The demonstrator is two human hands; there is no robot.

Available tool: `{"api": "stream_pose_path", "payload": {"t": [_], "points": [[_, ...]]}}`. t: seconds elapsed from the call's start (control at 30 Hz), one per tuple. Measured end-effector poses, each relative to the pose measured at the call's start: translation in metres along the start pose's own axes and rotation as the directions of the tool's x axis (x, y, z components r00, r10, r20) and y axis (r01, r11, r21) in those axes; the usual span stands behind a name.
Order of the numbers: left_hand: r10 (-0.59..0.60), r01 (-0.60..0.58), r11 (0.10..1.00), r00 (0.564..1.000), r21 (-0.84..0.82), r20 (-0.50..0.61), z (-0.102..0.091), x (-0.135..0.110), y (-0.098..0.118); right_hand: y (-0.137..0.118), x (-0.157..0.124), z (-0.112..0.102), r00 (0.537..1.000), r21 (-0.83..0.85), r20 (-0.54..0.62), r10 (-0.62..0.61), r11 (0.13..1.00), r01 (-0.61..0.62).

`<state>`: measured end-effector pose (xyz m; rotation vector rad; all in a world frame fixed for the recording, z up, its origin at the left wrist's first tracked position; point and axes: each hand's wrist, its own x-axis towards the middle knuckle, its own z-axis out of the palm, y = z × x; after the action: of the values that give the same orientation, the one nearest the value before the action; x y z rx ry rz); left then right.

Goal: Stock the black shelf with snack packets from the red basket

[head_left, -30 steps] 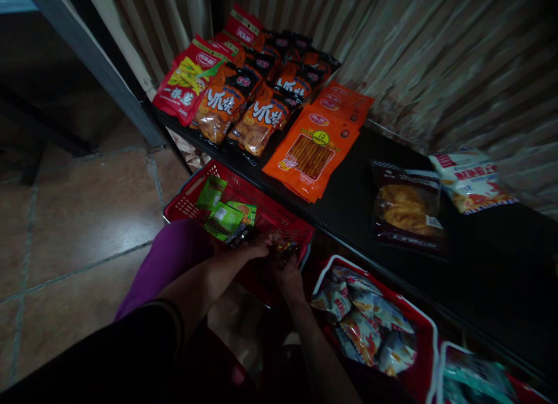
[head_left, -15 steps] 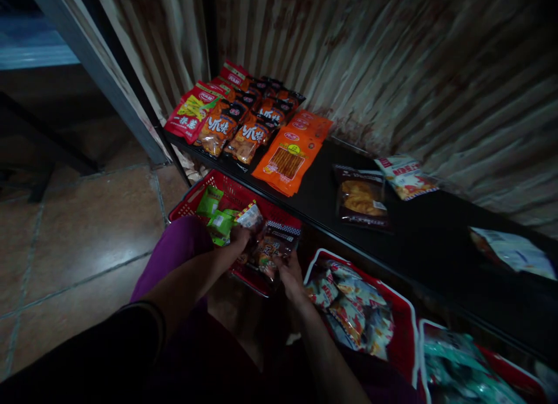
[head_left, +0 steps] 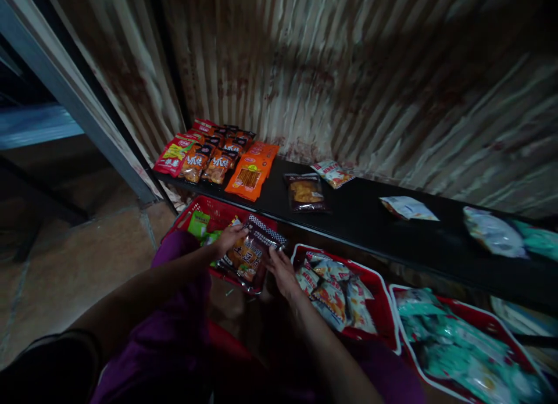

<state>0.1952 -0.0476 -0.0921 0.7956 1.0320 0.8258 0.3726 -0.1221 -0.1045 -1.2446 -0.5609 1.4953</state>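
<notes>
Both hands hold a dark brown snack packet with a checkered top edge, tilted above the left red basket. My left hand is closed on its upper left side, and my right hand grips its right edge. Green packets lie in that basket, to the left of my left hand. The packet covers part of what is in the basket. To the right of my right hand stands a second red basket with several white and orange snack bags.
On the black shelf lie several orange and red snack packs, a flat orange packet, a brown packet and some white bags. A basket of teal packets stands at the right. A corrugated wall rises behind.
The view has swung right, showing more of the shelf and the teal basket. The brown packet has been lifted higher, and my left hand has moved from a small whitish packet onto it.
</notes>
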Motion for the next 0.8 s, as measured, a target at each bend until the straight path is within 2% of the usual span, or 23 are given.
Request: {"api": "stream_pose_path", "payload": {"t": [0.1,0.27,0.5,0.63,0.8], "points": [[0.062,-0.063,0.996,0.998,0.07,0.016,0.018,-0.013,0.012,-0.018,-0.003,-0.003,0.989,0.027,-0.084,-0.12,0.992,0.122],[0.141,-0.144,0.988,0.988,0.048,0.06,0.054,-0.026,0.029,-0.049,-0.008,-0.009,0.976,0.136,-0.098,-0.193,0.969,0.205],[0.249,-0.252,0.964,0.967,0.086,0.048,0.086,-0.041,0.054,-0.058,-0.007,-0.022,0.941,0.131,-0.102,-0.322,0.934,0.333],[0.256,-0.255,0.964,0.967,0.074,-0.005,0.103,-0.05,0.056,-0.062,-0.005,-0.031,0.916,0.117,-0.143,-0.375,0.912,0.392],[0.285,-0.286,0.958,0.958,-0.036,-0.033,0.12,-0.061,0.046,-0.075,-0.017,-0.035,0.891,0.081,-0.158,-0.425,0.894,0.441]]}}
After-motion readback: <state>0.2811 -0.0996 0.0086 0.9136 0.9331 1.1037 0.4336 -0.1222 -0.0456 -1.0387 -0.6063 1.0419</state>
